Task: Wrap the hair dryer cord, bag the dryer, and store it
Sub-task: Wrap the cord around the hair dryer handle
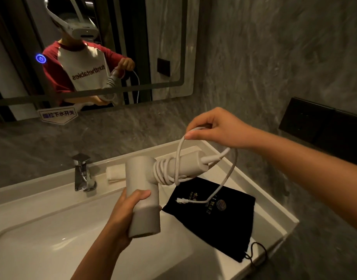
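A pale beige hair dryer (142, 182) is held above the basin, its barrel upright and its handle pointing right. My left hand (126, 211) grips the barrel low down. The white cord (228, 174) is coiled a few turns around the handle near the barrel. My right hand (213, 128) pinches the cord above the handle, and a loose loop hangs down to the right. The cord's free end (180, 200) dangles over a black drawstring bag (220, 217) lying flat on the counter's right side.
A white basin (52, 235) fills the lower left, with a chrome tap (82, 172) behind it and a folded white cloth (115, 174) beside the tap. A mirror (133, 37) hangs above. A black panel (323, 128) sits on the right wall. The counter edge (278, 235) is near the bag.
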